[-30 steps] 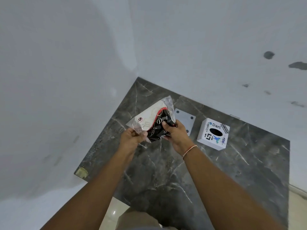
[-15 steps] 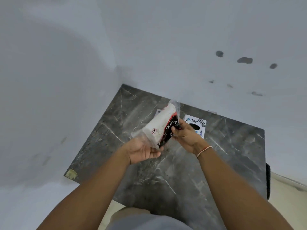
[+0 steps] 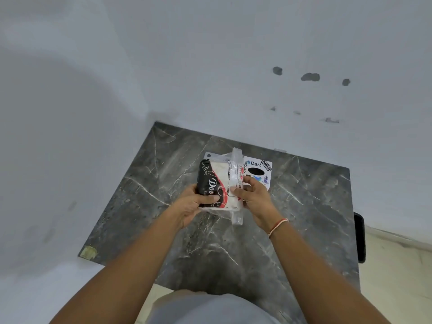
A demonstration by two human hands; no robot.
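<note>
2 hands held a clear plastic bag [image 3: 236,213] in the air above the dark marble desk [image 3: 304,206], over its middle. Inside the bag sat a black, red and white Dove packet [image 3: 214,181]. The left hand [image 3: 195,203] grasped the packet's near left end through the plastic, thumb pressed on top. The right hand [image 3: 256,199] pinched the bag's upright sealed strip, its fingers [image 3: 252,183] curled behind it. Just behind the bag, a white box [image 3: 258,170] with stickers stood on the desk, and a flat white plate [image 3: 208,155] showed at the bag's far left corner.
</note>
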